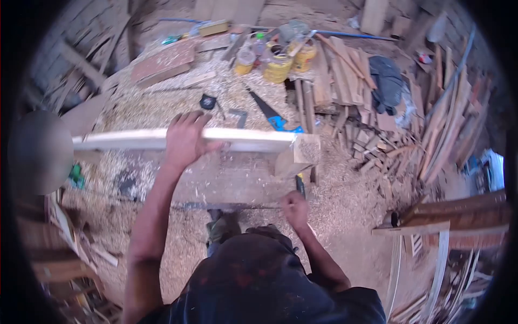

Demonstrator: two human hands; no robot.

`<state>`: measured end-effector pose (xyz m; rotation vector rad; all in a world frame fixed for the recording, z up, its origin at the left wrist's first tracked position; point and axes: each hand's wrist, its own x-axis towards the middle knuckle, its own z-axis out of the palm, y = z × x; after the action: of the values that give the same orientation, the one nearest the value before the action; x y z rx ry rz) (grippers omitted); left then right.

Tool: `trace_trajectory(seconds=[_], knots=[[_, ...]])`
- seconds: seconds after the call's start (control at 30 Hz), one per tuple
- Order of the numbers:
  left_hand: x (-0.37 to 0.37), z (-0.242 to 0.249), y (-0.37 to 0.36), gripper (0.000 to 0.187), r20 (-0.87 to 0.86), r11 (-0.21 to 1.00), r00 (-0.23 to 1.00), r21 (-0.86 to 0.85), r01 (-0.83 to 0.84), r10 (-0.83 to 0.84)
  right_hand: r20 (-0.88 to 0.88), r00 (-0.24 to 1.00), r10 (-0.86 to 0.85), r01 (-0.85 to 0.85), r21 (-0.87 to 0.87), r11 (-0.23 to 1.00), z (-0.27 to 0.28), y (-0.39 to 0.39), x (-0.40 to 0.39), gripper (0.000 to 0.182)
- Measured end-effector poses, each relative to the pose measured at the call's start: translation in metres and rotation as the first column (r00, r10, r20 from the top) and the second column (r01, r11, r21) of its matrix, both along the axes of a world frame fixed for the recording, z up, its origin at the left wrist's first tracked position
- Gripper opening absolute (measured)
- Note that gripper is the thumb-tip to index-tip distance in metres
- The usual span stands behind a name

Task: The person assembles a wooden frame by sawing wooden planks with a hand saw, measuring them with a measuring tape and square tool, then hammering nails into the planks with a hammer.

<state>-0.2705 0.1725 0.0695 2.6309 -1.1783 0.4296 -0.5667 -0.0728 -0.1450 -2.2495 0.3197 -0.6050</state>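
A long pale wooden plank [251, 140] runs across the bench, standing on its narrow edge. My left hand [186, 139] grips it left of its middle, fingers over the far side and thumb along the near face. A square wooden block [298, 156] sits at the plank's right end. Lower right, near the bench's front edge, my right hand [295, 209] is closed in a fist. A black-and-yellow tool [300, 185] shows right above the fist; I cannot tell whether the fist holds it. Beyond the plank lies a handsaw [267, 110] with a blue handle.
The workbench [232, 186] is strewn with shavings. A metal square [239, 117] and a small black object [208, 101] lie behind the plank. Yellow containers [277, 67] stand farther back. Stacked boards [342, 70] and offcuts [372, 143] fill the right side. A blurred round shape [40, 153] covers the left.
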Motion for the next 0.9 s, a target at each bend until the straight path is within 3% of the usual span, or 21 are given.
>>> trace_trajectory(seconds=[0.03, 0.1, 0.17, 0.2, 0.3, 0.4, 0.5, 0.57, 0.63, 0.73, 0.83, 0.9], knots=[[-0.002, 0.009, -0.01, 0.082, -0.089, 0.998, 0.996, 0.059, -0.017, 0.023, -0.088, 0.975, -0.202, 0.205, 0.025, 0.978, -0.036, -0.018, -0.01, 0.018], [-0.004, 0.018, -0.038, 0.077, -0.181, 0.991, 0.983, 0.13, 0.022, 0.002, -0.136, 0.888, -0.438, 0.406, -0.21, 0.889, -0.071, -0.051, -0.016, 0.038], [-0.01, 0.014, -0.068, 0.073, -0.216, 0.981, 0.972, 0.149, 0.123, -0.089, -0.163, 0.883, -0.44, 0.391, -0.263, 0.882, -0.118, -0.075, -0.001, 0.051], [-0.014, 0.019, -0.071, 0.071, -0.251, 0.976, 0.968, 0.206, 0.07, -0.017, -0.178, 0.876, -0.449, 0.39, -0.29, 0.874, -0.13, -0.082, 0.004, 0.057], [-0.019, 0.031, -0.08, 0.066, -0.259, 0.939, 0.955, 0.341, -0.047, 0.142, -0.453, 0.728, -0.514, 0.404, -0.322, 0.856, -0.1, -0.078, 0.024, 0.063], [-0.017, 0.025, -0.078, 0.068, -0.228, 0.95, 0.965, 0.309, -0.055, 0.13, -0.431, 0.82, -0.377, 0.286, -0.262, 0.922, -0.114, -0.097, 0.036, 0.057], [-0.016, 0.026, -0.08, 0.071, -0.269, 0.946, 0.952, 0.319, -0.058, 0.149, -0.434, 0.848, -0.305, 0.43, 0.227, 0.874, -0.11, -0.114, 0.043, 0.051], [-0.017, 0.026, -0.081, 0.071, -0.252, 0.93, 0.951, 0.359, -0.08, 0.179, -0.425, 0.839, -0.338, 0.454, 0.206, 0.867, -0.115, -0.121, 0.038, 0.05], [-0.015, 0.024, -0.081, 0.072, -0.233, 0.926, 0.952, 0.364, -0.102, 0.197, -0.379, 0.808, -0.45, 0.527, 0.127, 0.84, -0.091, -0.116, 0.024, 0.047], [-0.021, 0.03, -0.083, 0.075, -0.233, 0.917, 0.949, 0.383, -0.111, 0.212, -0.363, 0.817, -0.448, 0.526, 0.153, 0.836, -0.047, -0.108, -0.024, 0.033], [-0.015, 0.022, -0.079, 0.079, -0.228, 0.93, 0.955, 0.355, -0.097, 0.187, -0.368, 0.918, -0.148, 0.352, 0.583, 0.732, -0.013, -0.126, -0.088, 0.017], [-0.017, 0.02, -0.079, 0.08, -0.221, 0.944, 0.963, 0.322, -0.075, 0.152, -0.304, 0.945, -0.123, 0.276, 0.534, 0.799, 0.03, -0.15, -0.121, 0.013]])
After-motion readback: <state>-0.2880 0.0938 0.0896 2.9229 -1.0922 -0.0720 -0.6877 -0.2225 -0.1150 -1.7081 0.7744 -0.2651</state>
